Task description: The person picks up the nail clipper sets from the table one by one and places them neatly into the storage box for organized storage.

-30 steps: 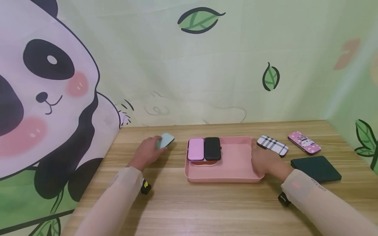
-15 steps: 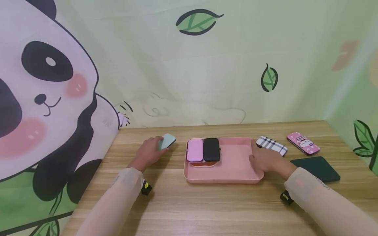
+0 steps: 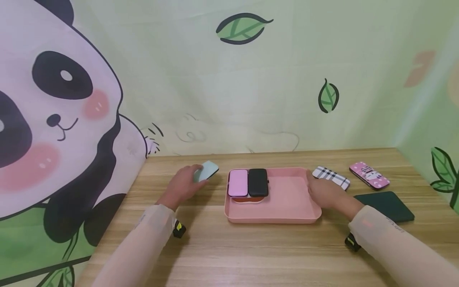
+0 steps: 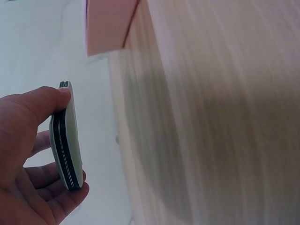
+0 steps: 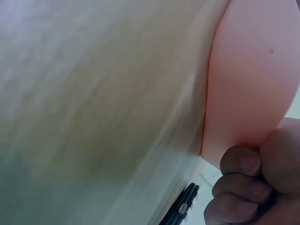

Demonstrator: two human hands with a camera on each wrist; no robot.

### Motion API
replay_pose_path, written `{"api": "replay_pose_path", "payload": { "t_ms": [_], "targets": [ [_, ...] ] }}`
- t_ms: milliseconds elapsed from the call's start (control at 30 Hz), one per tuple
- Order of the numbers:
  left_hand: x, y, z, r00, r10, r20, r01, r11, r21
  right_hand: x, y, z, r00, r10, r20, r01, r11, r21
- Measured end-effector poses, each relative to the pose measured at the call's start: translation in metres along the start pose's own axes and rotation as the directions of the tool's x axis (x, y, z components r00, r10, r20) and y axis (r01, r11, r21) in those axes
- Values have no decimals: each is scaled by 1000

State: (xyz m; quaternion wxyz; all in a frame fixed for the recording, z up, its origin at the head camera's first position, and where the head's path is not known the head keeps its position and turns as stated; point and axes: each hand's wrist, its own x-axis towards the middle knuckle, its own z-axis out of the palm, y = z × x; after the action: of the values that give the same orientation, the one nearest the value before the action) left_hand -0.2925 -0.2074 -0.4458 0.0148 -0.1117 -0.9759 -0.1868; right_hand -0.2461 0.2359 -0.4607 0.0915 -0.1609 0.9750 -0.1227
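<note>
My left hand holds a small flat mint-coloured hard case above the table, left of the pink tray. In the left wrist view the case stands on edge, its dark rim between thumb and fingers. At the tray's right end, my right hand grips the rim. Curled fingers press against the outer wall in the right wrist view; the thumb is mostly hidden. Inside the tray, a pink case and a black case lie side by side at the back left, over a partly hidden reddish-brown item.
Right of the tray lie a plaid case, a pink case with a cartoon print and a dark green flat item, partly behind the right sleeve. A printed cloth backdrop rises behind the wooden table.
My left hand has drifted slightly right with the mint case, nearer the tray. My right hand stays at the tray's right end with a small shift. The tray and other cases keep their places.
</note>
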Motion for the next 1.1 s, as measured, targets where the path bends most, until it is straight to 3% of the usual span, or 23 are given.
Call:
{"api": "replay_pose_path", "payload": {
  "t_ms": [200, 533, 800, 1100],
  "targets": [
    [2, 20, -4, 999, 46, -24, -46, 999, -15, -1, 1, 2, 1000, 8, 0, -8, 1000, 1],
    [0, 59, -5, 988, 155, 0, -155, 988, -6, 0, -1, -2, 999, 12, 36, -12, 1000, -9],
    [-3, 88, 6, 971, 239, 12, -239, 971, 29, -3, -3, -5, 1000, 19, 15, -19, 1000, -3],
    [-14, 123, 12, 950, 303, 73, -305, 952, 28, -3, -1, 0, 1000, -1, -16, 1, 1000, -13]
  ]
}}
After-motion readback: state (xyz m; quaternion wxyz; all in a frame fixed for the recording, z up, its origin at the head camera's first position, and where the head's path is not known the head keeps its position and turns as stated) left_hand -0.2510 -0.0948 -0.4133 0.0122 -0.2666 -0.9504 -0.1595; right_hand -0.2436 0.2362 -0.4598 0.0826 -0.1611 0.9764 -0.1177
